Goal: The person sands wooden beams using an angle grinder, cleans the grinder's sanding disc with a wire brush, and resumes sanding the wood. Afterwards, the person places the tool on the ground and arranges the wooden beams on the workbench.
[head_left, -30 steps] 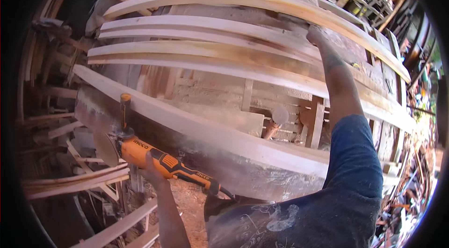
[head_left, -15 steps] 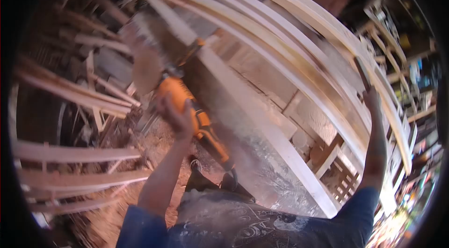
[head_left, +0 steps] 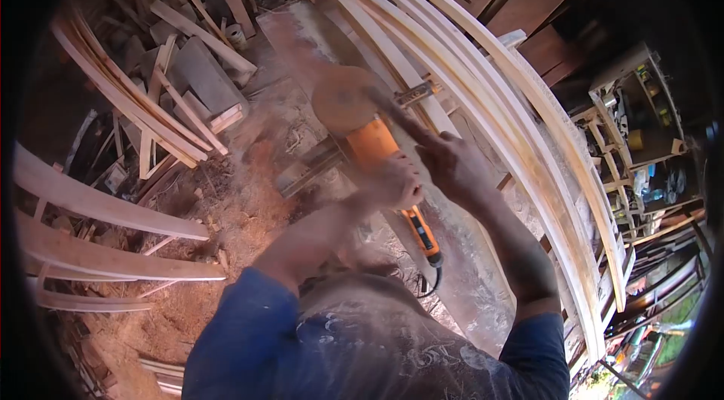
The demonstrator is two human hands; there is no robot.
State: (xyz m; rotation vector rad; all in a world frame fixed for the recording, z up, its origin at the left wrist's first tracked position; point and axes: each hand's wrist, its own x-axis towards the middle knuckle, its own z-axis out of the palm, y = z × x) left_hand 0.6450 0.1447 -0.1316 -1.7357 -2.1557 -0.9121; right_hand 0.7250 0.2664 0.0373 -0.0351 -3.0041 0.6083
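My left hand (head_left: 396, 181) is wrapped around the body of an orange angle grinder (head_left: 372, 145), which is tilted with its round brown sanding disc (head_left: 341, 102) facing up. A black cord leaves the handle end. My right hand (head_left: 452, 166) grips a dark narrow stick (head_left: 398, 117). The stick's far end reaches the disc's right edge; whether it presses on the disc I cannot tell. Just beyond, a clamp (head_left: 418, 93) with orange parts sits across a pale wooden beam (head_left: 411, 68). The grinder is above the dusty workbench (head_left: 483, 302).
Long curved pale wood pieces (head_left: 520, 128) lie along the right side of the bench. More curved pieces (head_left: 113, 249) stand at left above a sawdust-covered floor (head_left: 166, 309). Scrap boards (head_left: 204, 76) are heaped at the back left. Shelves (head_left: 641, 121) stand at the far right.
My right hand has brought the dark stick from the curved wood at the right over to the sanding disc. The grinder has shifted rightward in view, its disc now facing up.
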